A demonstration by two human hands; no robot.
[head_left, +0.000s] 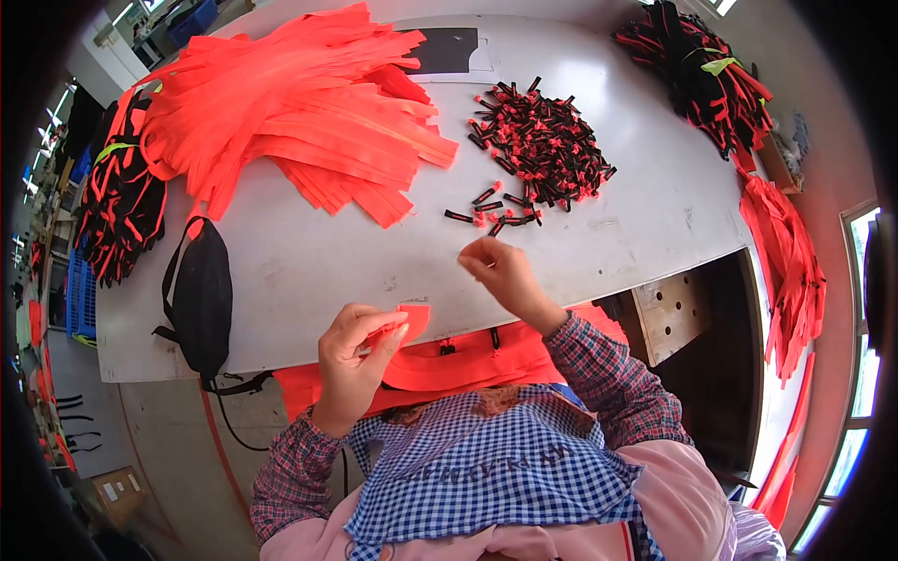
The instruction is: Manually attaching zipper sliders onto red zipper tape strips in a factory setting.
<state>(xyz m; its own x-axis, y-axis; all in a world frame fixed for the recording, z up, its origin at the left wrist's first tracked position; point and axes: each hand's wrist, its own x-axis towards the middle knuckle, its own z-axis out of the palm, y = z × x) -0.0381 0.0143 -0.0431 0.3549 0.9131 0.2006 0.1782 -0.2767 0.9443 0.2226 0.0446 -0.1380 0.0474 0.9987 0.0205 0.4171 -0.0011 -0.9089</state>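
Left hand: the left hand (354, 360) sits at about 7 o'clock from the table's middle, at the near edge; fingers curled and pinching the end of an orange zipper strip (412, 321)

Orange zipper strip: its end stands up between thumb and fingers; the rest runs down over the table edge onto the orange strips in the lap (468, 363)

Right hand: the right hand (500, 271) is raised at 5 o'clock from the table's middle; fingertips pressed together as if pinching something small; what it pinches I cannot tell

Sliders: a heap of black-and-red zipper sliders (541, 142) lies at 12 o'clock from the right hand; a few loose sliders (494, 215) are just beyond its fingertips

Table: grey table (645, 206); a big pile of orange strips (309, 112) at 11 o'clock; a black pouch (204, 294) at 9 o'clock, near the left hand

Edges: black-and-red bundles at the far right corner (706, 79) and left edge (117, 215)
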